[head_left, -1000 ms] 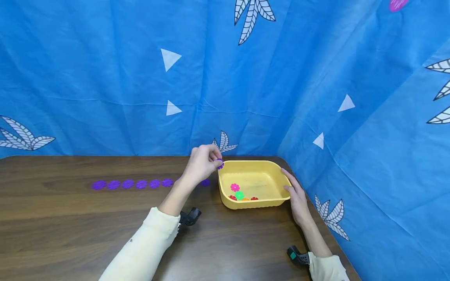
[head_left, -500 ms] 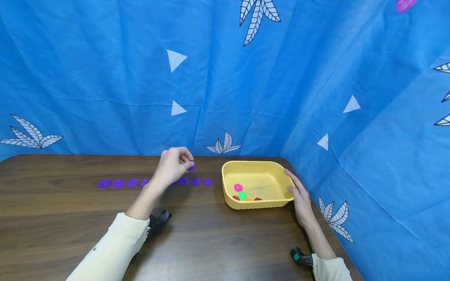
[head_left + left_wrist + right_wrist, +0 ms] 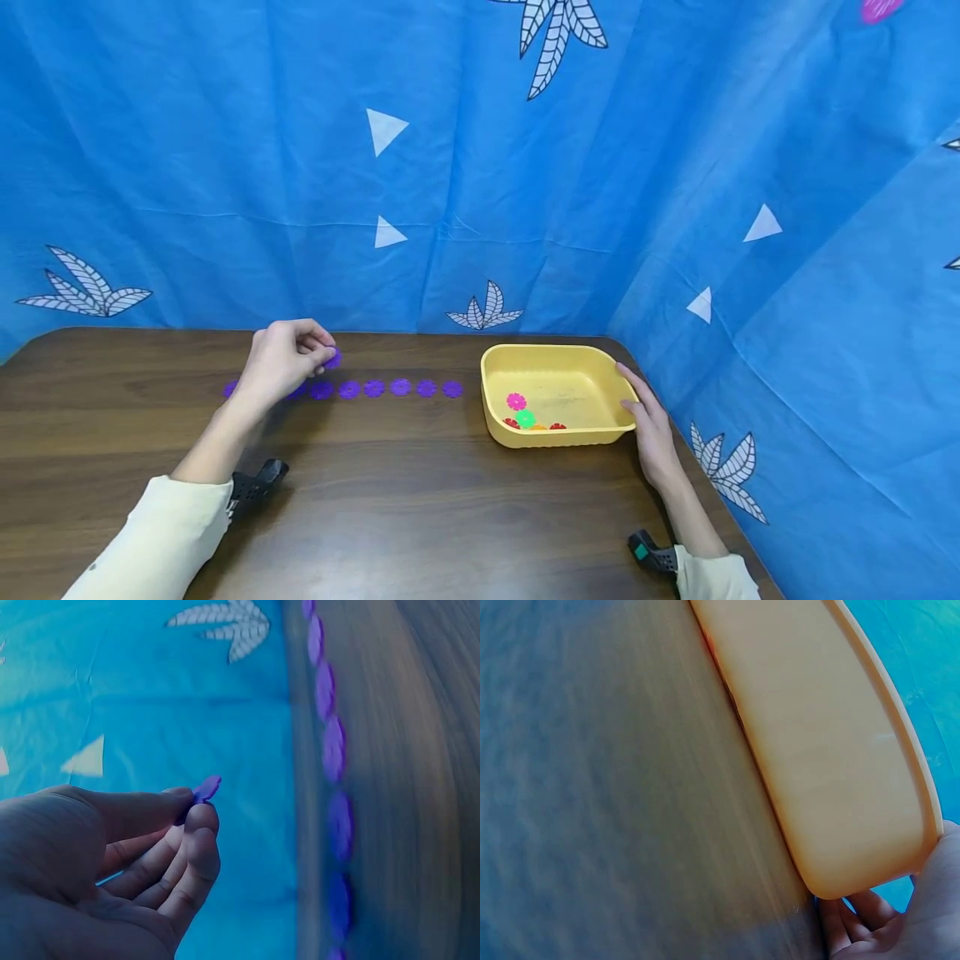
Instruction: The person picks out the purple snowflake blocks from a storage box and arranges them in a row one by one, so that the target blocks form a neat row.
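My left hand (image 3: 281, 358) pinches a purple flower-shaped disc (image 3: 333, 358) between thumb and fingertips, raised above the left part of the table. In the left wrist view the pinched disc (image 3: 209, 787) shows nearly edge-on. Beneath and to the right of that hand runs a row of several matching purple discs (image 3: 374, 389), lying flat; my forearm and hand cover part of it. At the right, my right hand (image 3: 654, 433) grips the right end of a yellow plastic bin (image 3: 592, 437). The right wrist view shows the hand at the bin's rounded corner (image 3: 840, 881).
Inside the bin lie a pink disc (image 3: 516, 402), a green disc (image 3: 525, 419), and red and orange ones by its front wall. The brown wooden table (image 3: 420, 500) meets a blue patterned curtain (image 3: 300, 167) at the back and right.
My left hand has carried the purple disc leftward from beside the bin, along the row of discs. My right hand stays on the bin. The head view has shifted slightly left.
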A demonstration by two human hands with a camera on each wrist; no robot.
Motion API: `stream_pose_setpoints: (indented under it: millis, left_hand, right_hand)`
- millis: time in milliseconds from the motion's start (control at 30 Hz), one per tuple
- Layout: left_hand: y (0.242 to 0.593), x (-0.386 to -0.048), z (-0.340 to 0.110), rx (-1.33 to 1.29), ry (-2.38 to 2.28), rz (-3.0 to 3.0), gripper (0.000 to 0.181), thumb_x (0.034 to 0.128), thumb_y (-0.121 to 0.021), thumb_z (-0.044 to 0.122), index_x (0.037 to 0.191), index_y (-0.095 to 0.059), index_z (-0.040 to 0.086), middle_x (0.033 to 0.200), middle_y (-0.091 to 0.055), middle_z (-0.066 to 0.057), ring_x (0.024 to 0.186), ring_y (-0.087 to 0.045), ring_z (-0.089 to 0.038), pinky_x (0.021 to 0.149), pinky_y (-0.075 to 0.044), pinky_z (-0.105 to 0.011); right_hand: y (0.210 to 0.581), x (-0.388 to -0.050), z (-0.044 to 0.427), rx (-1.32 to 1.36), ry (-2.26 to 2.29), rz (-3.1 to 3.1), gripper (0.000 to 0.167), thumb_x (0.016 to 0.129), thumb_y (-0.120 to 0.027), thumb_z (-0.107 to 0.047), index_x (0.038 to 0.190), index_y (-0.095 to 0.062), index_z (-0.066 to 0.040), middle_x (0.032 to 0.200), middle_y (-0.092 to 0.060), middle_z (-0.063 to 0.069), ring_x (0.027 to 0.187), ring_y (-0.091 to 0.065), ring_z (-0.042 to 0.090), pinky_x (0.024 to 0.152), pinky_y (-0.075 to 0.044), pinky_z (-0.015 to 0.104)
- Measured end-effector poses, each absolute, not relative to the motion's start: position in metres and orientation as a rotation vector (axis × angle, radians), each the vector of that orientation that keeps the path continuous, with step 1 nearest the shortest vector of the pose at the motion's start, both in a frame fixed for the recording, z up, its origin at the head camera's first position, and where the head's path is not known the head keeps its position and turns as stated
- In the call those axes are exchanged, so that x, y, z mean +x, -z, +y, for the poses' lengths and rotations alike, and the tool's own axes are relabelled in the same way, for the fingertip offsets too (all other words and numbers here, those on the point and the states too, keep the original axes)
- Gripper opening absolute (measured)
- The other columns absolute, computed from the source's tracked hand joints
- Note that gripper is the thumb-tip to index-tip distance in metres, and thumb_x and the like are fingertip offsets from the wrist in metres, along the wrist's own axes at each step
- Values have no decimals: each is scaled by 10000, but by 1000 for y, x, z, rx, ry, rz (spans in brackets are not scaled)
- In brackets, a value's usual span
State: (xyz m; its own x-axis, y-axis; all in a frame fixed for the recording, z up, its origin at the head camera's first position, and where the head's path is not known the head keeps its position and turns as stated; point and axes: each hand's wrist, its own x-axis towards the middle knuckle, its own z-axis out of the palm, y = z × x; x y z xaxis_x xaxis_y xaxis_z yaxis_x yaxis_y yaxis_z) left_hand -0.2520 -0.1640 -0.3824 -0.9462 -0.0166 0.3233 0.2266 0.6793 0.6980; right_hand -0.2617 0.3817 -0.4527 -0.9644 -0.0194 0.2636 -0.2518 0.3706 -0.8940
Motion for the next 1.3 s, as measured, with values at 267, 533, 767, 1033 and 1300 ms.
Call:
stream_pose_setpoints:
  millis: [267, 533, 767, 1033, 1300]
  left_hand:
    - [392, -239, -212, -117, 1103, -2586, 89, 964, -755, 95, 961, -754, 6, 788, -776, -95, 606, -702, -132, 534, -526, -229]
    - [404, -225, -266, 9, 1053, -2600, 146, 989, -742, 151, 998, -753, 6, 786, -774, -91, 573, -677, -93, 537, -508, -215]
    - [426, -214, -302, 151, 1044, -2601, 234, 1019, -708, 203, 1024, -754, -26, 738, -764, -48, 549, -653, -64, 575, -446, -213]
    - [445, -210, -316, 275, 1236, -2577, 333, 1033, -694, 269, 1142, -727, -44, 760, -759, 101, 612, -646, -56, 552, -508, -241]
    - [450, -209, -314, 264, 1058, -2569, 288, 995, -746, 302, 1049, -773, 20, 691, -723, 73, 591, -578, -5, 587, -413, -267]
  right_hand:
    - [450, -259, 384, 229, -1636, -2427, 509, 1136, -370, -118, 1639, -383, -191, 1716, -307, 70, 1549, -286, 310, 1058, -316, 24]
    - [448, -257, 385, 226, -1629, -2433, 513, 1136, -360, -109, 1644, -370, -176, 1721, -296, 85, 1556, -275, 316, 1055, -317, 22]
    - [448, -257, 385, 240, -1609, -2429, 508, 1140, -360, -119, 1644, -371, -180, 1716, -303, 88, 1535, -296, 305, 1049, -327, 23]
    - [449, -259, 384, 248, -1615, -2433, 504, 1142, -352, -124, 1643, -371, -173, 1713, -306, 94, 1508, -321, 252, 1053, -335, 30]
    - [450, -259, 383, 248, -1631, -2440, 507, 1141, -348, -117, 1645, -367, -172, 1719, -291, 95, 1530, -292, 299, 1047, -328, 26]
